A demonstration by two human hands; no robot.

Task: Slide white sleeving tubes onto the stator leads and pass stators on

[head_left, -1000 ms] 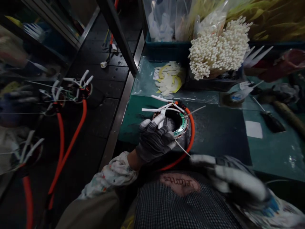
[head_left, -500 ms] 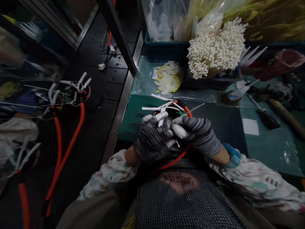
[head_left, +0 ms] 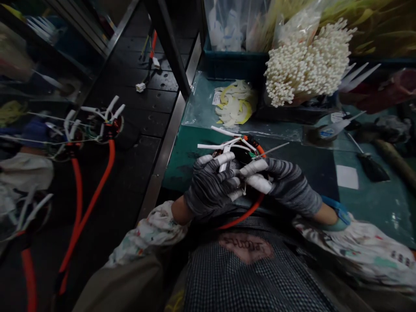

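Up from the blurred spot near the body where it hung a second ago, the right hand (head_left: 289, 187) now meets the left hand (head_left: 211, 187) over a wound ring (head_left: 242, 155) at the near left of the green worktop (head_left: 373, 203).

A dark conveyor (head_left: 136, 130) runs along the left of the scene, carrying similar rings (head_left: 108, 123) with orange cables and white sleeved ends. At the far right of the worktop stands a bundle of white rods (head_left: 305, 60), its tips fanned out above a dark tray. Both hands wear grey striped gloves with pale fingertips.

The left grip is closed over the ring's left and near side, fingers curled across it. The right grip is closed on the ring's right side, two pale fingertips pressed just beside the left hand's fingers. Whether a thin white tie between them is pinched cannot be told.

An orange cable (head_left: 247, 213) leaves the ring's far right edge and loops round under the right hand toward the body. White sleeved leads (head_left: 224, 131) stick out from the ring's far side.

Far of the ring lies a heap of yellow and white paper cutouts (head_left: 235, 104). A dark-handled tool (head_left: 370, 167) lies to the right, well apart from the hands, with a white label (head_left: 346, 176) just near of it.
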